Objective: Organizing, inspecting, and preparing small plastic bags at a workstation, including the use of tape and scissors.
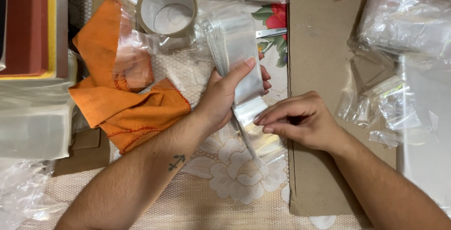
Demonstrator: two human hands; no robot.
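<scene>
**Stack of clear bags held between two hands**

The stack of clear plastic bags (239,65) lies in the left hand (225,96), thumb pressed on top, fingers curled behind. The right hand (300,119) pinches its lower end with fingertips together. Beyond the left thumb sits a tape roll (167,9); left of the knuckles, an orange cloth (117,98); under the right hand, brown cardboard (319,51).

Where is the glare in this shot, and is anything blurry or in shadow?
Head view: glare streaks run along the stack of clear plastic bags held by the left hand, and on the loose bags at right. The right hand casts a soft shadow on the cardboard sheet. Light is even; both hands look sharp, and the crumpled plastic at bottom left looks slightly soft.
</scene>
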